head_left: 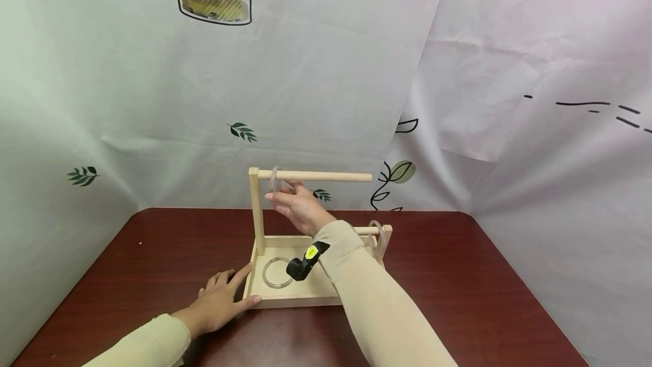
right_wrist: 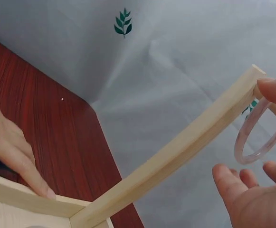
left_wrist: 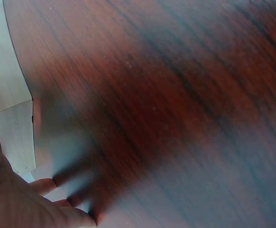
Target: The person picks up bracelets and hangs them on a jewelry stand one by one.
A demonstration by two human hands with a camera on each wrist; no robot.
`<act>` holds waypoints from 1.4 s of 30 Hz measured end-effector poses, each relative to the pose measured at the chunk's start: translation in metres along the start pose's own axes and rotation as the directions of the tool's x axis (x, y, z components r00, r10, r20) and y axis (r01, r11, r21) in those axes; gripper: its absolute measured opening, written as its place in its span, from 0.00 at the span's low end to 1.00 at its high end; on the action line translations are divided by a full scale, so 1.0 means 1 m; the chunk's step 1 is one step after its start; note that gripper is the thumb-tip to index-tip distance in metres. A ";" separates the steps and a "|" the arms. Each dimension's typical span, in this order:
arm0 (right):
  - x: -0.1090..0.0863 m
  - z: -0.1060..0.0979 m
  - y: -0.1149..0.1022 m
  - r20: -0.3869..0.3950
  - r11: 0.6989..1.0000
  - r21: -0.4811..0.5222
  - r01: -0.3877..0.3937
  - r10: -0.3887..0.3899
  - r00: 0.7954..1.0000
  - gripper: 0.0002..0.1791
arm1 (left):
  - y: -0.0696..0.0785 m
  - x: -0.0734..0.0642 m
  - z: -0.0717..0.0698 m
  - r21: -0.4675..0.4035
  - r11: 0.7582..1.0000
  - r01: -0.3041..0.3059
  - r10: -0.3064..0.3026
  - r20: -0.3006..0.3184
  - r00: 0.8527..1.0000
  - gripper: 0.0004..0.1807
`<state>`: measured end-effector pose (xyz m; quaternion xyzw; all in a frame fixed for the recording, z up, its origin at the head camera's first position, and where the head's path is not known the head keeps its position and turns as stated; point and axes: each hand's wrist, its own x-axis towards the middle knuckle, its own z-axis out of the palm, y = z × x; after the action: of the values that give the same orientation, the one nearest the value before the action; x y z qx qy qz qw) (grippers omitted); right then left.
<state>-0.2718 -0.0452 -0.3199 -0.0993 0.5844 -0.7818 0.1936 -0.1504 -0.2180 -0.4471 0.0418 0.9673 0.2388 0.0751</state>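
A pale wooden stand [head_left: 257,214] has a tall post, a long upper bar [head_left: 326,176] and a tray base [head_left: 300,302]. Around the upper bar near the post hangs a clear pinkish bangle [right_wrist: 242,142], also visible in the head view. My right hand [head_left: 303,208] is beside it, thumb and fingers spread apart around the bangle; whether a fingertip touches it I cannot tell. My left hand [head_left: 216,302] rests against the tray's left front corner, thumb on the front rim and fingers along the left side. Another clear bangle [head_left: 277,272] lies flat inside the tray.
On the right, a shorter bar [head_left: 365,231] carries clear bangle material [head_left: 381,237], partly behind my right sleeve. The stand sits on a dark red-brown wooden table [head_left: 458,287]. White cloth with leaf prints [head_left: 331,72] hangs behind the table.
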 end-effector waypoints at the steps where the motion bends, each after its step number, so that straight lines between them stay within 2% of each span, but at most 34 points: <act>1: -0.001 -0.001 0.001 -0.006 1.000 -0.012 -0.001 0.001 1.000 0.39 | 0.000 0.000 0.000 -0.003 1.000 0.003 -0.003 0.004 1.000 0.47; 7: -0.007 -0.009 0.008 -0.046 0.992 -0.130 -0.007 0.001 0.999 0.47 | 0.002 -0.001 -0.002 -0.009 1.000 0.008 -0.008 0.007 1.000 0.47; 9: -0.008 -0.012 0.011 -0.059 0.976 -0.218 -0.008 -0.005 0.998 0.49 | 0.001 -0.001 -0.001 -0.007 1.000 0.004 -0.004 0.002 1.000 0.47; 11: -0.010 -0.014 0.016 -0.066 0.948 -0.320 -0.005 -0.017 0.998 0.49 | 0.001 -0.001 -0.001 -0.005 1.000 0.003 -0.003 0.000 1.000 0.47; 16: -0.015 -0.016 0.024 -0.061 0.847 -0.531 0.013 -0.054 0.997 0.49 | -0.002 -0.001 0.001 -0.012 1.000 -0.008 0.008 -0.009 1.000 0.46; 26: -0.023 -0.017 0.040 0.018 0.649 -0.760 0.049 -0.054 0.998 0.47 | -0.003 -0.001 0.001 -0.019 1.000 0.007 -0.007 0.015 1.000 0.47; 29: -0.024 -0.019 0.043 0.044 0.582 -0.812 0.049 -0.024 0.999 0.47 | -0.001 -0.001 0.000 -0.017 1.000 0.011 -0.010 0.022 1.000 0.46; 35: -0.026 -0.022 0.048 0.099 0.471 -0.881 0.036 0.110 0.989 0.46 | -0.001 0.000 0.000 -0.008 1.000 0.012 -0.012 0.023 1.000 0.46; 40: -0.027 -0.024 0.054 0.129 0.363 -0.929 0.071 0.140 0.982 0.47 | -0.001 0.000 0.000 -0.013 1.000 0.005 -0.005 0.017 1.000 0.47; 42: -0.026 -0.027 0.057 0.138 0.331 -0.940 0.085 0.142 0.980 0.47 | -0.001 -0.001 0.000 -0.014 1.000 0.003 -0.003 0.014 1.000 0.47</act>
<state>-0.2476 -0.0250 -0.3806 -0.2586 0.9080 -0.2823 0.1705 -0.1495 -0.2188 -0.4469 0.0416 0.9651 0.2451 0.0825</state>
